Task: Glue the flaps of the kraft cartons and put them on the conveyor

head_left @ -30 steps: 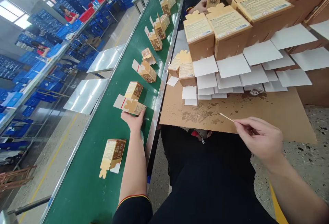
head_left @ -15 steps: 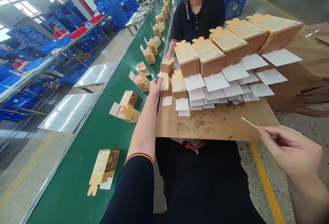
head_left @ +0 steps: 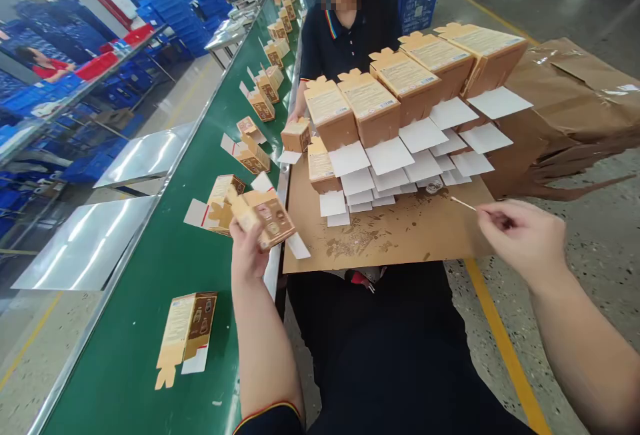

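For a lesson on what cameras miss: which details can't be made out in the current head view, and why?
All in the head view:
Thin stick: its rear end is hidden in the right hand.
Held carton: the left hand covers part; its far side faces away.
Stacked cartons: their printing is too small to read.
Co-worker: one hand is out of sight, seemingly behind the stacked cartons.
Right arm: the frame's edge cuts it off.

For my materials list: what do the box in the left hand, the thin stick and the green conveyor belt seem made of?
Box: thin printed cardboard, seemingly matte, with straight creases and flaps. Thin stick: pale, perhaps matte wood or plastic; too small to tell. Green conveyor belt: probably plastic or rubber, smooth, with soft sheen.
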